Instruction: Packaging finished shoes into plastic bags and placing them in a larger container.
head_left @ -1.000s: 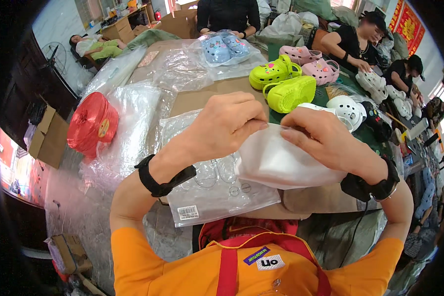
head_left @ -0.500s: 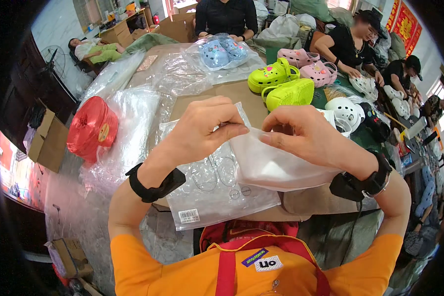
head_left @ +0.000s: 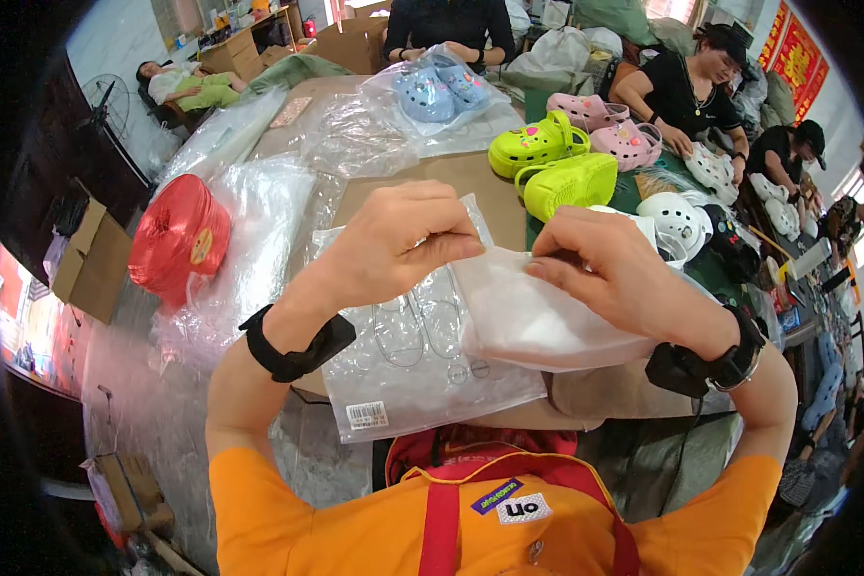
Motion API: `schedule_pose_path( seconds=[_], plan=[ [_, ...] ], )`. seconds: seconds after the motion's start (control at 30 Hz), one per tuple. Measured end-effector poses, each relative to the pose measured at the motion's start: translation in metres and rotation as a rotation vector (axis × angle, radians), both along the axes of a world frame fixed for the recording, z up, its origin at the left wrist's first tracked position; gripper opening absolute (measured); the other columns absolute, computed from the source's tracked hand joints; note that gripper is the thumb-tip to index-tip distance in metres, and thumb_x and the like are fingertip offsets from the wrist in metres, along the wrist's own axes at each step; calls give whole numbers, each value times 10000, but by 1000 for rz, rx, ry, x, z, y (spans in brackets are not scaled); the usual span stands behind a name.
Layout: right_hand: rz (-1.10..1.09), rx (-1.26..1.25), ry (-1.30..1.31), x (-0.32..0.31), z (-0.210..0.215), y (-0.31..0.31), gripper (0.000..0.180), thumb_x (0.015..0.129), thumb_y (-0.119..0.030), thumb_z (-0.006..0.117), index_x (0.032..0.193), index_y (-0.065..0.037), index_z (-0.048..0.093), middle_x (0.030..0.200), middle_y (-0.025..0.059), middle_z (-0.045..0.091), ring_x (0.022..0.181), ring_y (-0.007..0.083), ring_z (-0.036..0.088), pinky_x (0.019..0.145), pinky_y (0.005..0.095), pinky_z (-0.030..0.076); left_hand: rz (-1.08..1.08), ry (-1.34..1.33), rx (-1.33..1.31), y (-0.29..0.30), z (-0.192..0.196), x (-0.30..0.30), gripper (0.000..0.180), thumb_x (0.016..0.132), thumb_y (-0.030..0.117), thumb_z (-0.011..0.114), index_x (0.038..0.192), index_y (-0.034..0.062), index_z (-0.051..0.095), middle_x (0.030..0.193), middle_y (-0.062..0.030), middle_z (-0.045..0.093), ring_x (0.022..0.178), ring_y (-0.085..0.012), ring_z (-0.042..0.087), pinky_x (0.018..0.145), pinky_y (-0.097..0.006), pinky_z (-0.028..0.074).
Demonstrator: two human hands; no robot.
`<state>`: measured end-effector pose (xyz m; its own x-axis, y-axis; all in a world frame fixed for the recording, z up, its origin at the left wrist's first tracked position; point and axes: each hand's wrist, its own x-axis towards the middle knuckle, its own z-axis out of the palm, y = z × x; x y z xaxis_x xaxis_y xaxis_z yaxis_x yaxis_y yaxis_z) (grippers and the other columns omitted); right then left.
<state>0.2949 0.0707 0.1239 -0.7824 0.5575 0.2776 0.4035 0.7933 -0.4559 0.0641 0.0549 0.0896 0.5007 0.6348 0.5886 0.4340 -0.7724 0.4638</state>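
your left hand (head_left: 394, 245) was nearly closed, thumb and fingertips pinched on the left end of the upper edge of a white pouch (head_left: 547, 322). your right hand (head_left: 629, 278) was curled, its thumb and fingertips drawn together on the same edge a little further right. with the two grips near each other, you seemed to be keeping that short stretch of rim raised and under control, while the rest of the pouch hung below your right palm.

the pouch looked soft, thin and cloudy, with a faint sheen and a rounded, loosely creased body; whether anything was inside, you could not tell from here. it was in front of you, its lower left part overlapping a clear bag (head_left: 432, 389) that bore dark printed outlines and a barcode label (head_left: 367, 415). that bag lay flat, probably to be within easy reach.

beyond your hands, a sheet of cardboard (head_left: 504, 178) covered part of the table, perhaps as a smooth work surface. lime green clogs (head_left: 571, 187) stood past your right hand, one tipped to show its sole, near pink clogs (head_left: 627, 144). blue clogs (head_left: 425, 96) sat at the far side inside clear plastic, and a red twine roll (head_left: 168, 240) was off to your left.
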Motion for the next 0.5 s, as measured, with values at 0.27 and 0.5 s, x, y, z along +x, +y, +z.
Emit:
schedule_pose_path(
  seconds=[0.27,0.5],
  plan=[
    [-18,7,-119,19,3,-4,151,796,-142,602,779,-10,530,715,130,521,699,310,531,599,372,420,13,0,16,0,-1,-8,105,747,91,646,739,7,583,682,-85,533,646,-245,521,569,-335,405],
    [16,252,-172,45,3,-8,152,780,-139,608,767,-35,498,699,113,477,678,303,501,582,392,403,7,-23,0,-1,-3,-10,88,730,67,654,737,7,591,670,-78,538,642,-235,520,571,-329,408]
  ],
)
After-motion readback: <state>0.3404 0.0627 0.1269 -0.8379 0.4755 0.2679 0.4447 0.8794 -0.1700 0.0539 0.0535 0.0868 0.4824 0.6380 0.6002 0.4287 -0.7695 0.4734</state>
